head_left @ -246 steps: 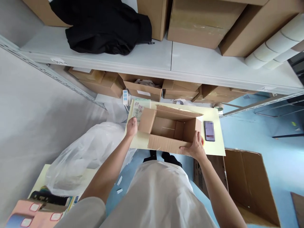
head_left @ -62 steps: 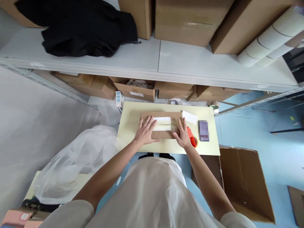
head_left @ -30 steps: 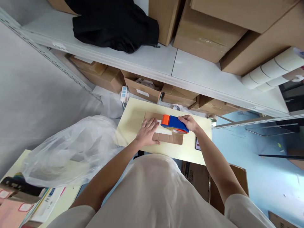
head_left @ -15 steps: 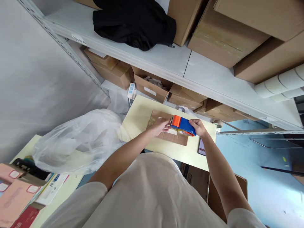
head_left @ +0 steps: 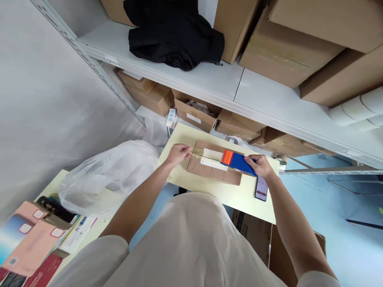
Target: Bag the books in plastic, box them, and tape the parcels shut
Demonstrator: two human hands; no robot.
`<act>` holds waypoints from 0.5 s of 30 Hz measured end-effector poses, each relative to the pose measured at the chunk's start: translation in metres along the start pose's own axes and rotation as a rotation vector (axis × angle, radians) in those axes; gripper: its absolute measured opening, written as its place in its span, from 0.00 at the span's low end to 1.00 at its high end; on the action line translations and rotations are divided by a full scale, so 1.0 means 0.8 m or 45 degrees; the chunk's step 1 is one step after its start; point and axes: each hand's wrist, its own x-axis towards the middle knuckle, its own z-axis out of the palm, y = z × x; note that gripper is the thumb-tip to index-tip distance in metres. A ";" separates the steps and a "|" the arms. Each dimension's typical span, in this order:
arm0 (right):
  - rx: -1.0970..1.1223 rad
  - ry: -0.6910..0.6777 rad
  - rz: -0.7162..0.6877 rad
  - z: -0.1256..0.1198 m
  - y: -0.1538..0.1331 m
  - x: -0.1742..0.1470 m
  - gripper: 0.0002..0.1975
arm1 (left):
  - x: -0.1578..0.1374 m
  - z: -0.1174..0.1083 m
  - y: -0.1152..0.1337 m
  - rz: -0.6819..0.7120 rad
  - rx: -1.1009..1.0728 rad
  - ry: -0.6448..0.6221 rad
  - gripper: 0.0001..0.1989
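A flat cardboard box (head_left: 203,170) with white paper showing along its middle lies on the pale yellow table (head_left: 176,137). My right hand (head_left: 259,165) grips a blue and orange tape dispenser (head_left: 241,162) above the box's right part. From the dispenser a strip of clear tape (head_left: 198,152) runs left across the box. Its free end is pinched in my closed left hand (head_left: 178,154), just beyond the box's left edge. Close to my right wrist, a phone (head_left: 261,189) with a lit screen lies on the table.
A white plastic bag (head_left: 104,175) bulges left of the table, near stacked pink boxes (head_left: 32,239). Shelving (head_left: 206,77) behind holds a black garment (head_left: 176,38) and cardboard boxes (head_left: 287,52). A power strip (head_left: 170,118) sits at the table's back left corner.
My left hand has moved left, away from the dispenser, drawing out a strip of tape. My right hand and the dispenser have shifted slightly right. The phone is now more fully in view.
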 end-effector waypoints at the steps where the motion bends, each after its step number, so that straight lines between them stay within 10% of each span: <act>1: -0.038 0.000 0.023 -0.004 0.003 -0.003 0.29 | 0.004 -0.021 -0.006 -0.023 0.041 0.058 0.17; 5: -0.167 -0.005 0.073 -0.008 0.012 -0.006 0.29 | 0.024 -0.057 -0.036 -0.059 0.189 0.078 0.16; 15: -0.202 0.057 0.065 0.007 0.009 -0.013 0.28 | 0.028 0.020 -0.105 0.072 0.745 0.038 0.19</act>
